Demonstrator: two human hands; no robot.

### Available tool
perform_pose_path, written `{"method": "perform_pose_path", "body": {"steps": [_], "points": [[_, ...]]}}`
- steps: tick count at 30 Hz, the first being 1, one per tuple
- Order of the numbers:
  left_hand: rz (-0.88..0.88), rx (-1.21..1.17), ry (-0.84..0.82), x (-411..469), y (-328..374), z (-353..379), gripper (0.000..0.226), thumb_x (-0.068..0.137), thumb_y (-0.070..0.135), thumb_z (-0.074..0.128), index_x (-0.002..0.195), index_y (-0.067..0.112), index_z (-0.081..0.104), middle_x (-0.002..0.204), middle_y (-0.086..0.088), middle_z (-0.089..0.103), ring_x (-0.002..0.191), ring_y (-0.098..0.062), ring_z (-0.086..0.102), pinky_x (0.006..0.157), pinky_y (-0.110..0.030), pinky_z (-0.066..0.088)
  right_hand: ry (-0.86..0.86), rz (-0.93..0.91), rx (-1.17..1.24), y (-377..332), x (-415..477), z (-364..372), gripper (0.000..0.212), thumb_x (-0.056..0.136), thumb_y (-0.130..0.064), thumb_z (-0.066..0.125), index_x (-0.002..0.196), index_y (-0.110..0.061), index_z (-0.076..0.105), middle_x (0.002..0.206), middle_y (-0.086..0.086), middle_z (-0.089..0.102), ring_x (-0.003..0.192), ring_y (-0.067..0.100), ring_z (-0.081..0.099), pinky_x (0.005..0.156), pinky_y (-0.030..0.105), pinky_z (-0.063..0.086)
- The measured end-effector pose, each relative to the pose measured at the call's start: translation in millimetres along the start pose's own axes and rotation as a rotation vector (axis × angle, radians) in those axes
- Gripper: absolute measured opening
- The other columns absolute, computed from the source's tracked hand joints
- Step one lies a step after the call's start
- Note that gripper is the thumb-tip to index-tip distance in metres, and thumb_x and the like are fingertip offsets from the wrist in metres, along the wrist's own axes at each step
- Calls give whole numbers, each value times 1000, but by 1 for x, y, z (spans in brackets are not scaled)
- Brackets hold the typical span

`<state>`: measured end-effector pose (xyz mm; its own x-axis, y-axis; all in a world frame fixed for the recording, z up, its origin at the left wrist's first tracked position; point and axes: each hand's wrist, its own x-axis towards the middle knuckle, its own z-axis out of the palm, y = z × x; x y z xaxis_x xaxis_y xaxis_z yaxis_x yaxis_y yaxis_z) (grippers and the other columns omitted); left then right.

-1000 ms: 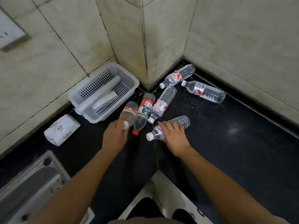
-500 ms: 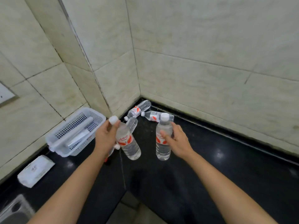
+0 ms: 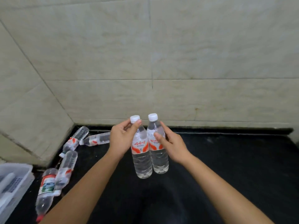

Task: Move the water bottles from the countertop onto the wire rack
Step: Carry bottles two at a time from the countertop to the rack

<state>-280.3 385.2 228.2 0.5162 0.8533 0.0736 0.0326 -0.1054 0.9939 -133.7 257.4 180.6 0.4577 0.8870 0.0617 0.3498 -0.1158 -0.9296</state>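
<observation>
My left hand (image 3: 121, 139) grips the neck of a clear water bottle (image 3: 141, 160) with a white cap and red label. My right hand (image 3: 171, 143) grips a matching second bottle (image 3: 159, 160). Both bottles hang upright and side by side, touching, above the black countertop (image 3: 226, 167). Several more bottles lie on the counter at the left: two by the wall corner (image 3: 76, 140) (image 3: 97, 139), one clear bottle (image 3: 66, 169), and a green-labelled bottle with a red cap (image 3: 46, 189). No wire rack is in view.
A white plastic basket (image 3: 14, 183) sits at the left edge of the counter. Beige tiled walls (image 3: 178, 62) close off the back and the left corner. The counter stretches right toward a wall edge (image 3: 294, 133).
Both hands have lifted their bottles higher and brought them together, upright. The view has swung right, so the basket and lying bottles now sit at the far left.
</observation>
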Motion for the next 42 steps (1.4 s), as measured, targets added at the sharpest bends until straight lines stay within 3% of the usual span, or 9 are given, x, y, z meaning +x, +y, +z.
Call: {"method": "perform_pose_path", "body": {"steps": [5, 10, 18, 21, 25, 30, 35, 38, 42], "points": [[-26, -84, -236, 9, -5, 49, 16, 84, 30, 78, 100, 30, 75, 95, 10, 79, 95, -8, 74, 89, -36, 58, 201, 102, -28, 7, -42, -33, 56, 98, -59, 53, 150, -50, 36, 129, -25, 66, 121, -3, 61, 108, 41, 49], [-12, -109, -497, -6, -1, 111, 18, 82, 33, 79, 99, 28, 77, 96, 10, 79, 96, -9, 74, 92, -43, 59, 483, 238, -6, 18, -103, -55, 70, 89, -76, 52, 152, -53, 32, 135, -22, 63, 127, 4, 59, 109, 47, 47], [36, -129, -809, -91, 26, 210, 22, 83, 36, 79, 101, 22, 78, 97, 2, 79, 97, -18, 75, 92, -52, 58, 870, 268, 182, 22, -227, -106, 82, 88, -61, 66, 156, -27, 35, 145, -5, 59, 127, 8, 61, 107, 38, 51], [35, -111, -871, -134, 37, 260, 22, 83, 33, 80, 103, 23, 78, 96, 6, 79, 96, -13, 75, 91, -46, 59, 973, 292, 254, 31, -277, -135, 84, 81, -64, 72, 151, -27, 43, 138, -6, 64, 121, 9, 65, 102, 33, 54], [41, -83, -929, -200, 45, 338, 23, 84, 30, 79, 104, 19, 78, 93, 4, 80, 91, -14, 76, 84, -39, 61, 1072, 260, 325, 49, -350, -189, 36, 86, -35, 74, 119, -23, 68, 104, -5, 78, 95, 12, 75, 79, 24, 58], [7, -125, -1009, -293, 60, 435, 20, 86, 23, 77, 104, 14, 78, 92, 0, 80, 90, -16, 76, 74, -27, 59, 1160, 328, 355, 79, -446, -273, 56, 71, -52, 81, 116, -22, 65, 104, -1, 78, 95, 19, 76, 90, 46, 60], [79, -106, -1047, -350, 82, 519, 26, 81, 36, 81, 104, 23, 79, 94, 4, 79, 90, -14, 76, 81, -39, 61, 1210, 321, 273, 100, -505, -345, 54, 80, -47, 78, 122, -26, 52, 115, 1, 71, 102, 14, 72, 93, 41, 59], [159, -46, -1064, -365, 95, 558, 36, 72, 54, 81, 100, 33, 79, 94, 9, 79, 92, -12, 75, 88, -49, 59, 1228, 320, 256, 107, -522, -378, 70, 73, -59, 80, 125, -25, 47, 119, 1, 67, 107, 13, 69, 96, 40, 57], [179, -101, -1058, -368, 119, 614, 25, 78, 38, 83, 101, 29, 79, 95, 7, 79, 93, -13, 75, 90, -48, 59, 1237, 257, 212, 114, -528, -435, 80, 71, -69, 72, 134, -28, 43, 125, -6, 63, 112, 9, 67, 97, 39, 56]]}}
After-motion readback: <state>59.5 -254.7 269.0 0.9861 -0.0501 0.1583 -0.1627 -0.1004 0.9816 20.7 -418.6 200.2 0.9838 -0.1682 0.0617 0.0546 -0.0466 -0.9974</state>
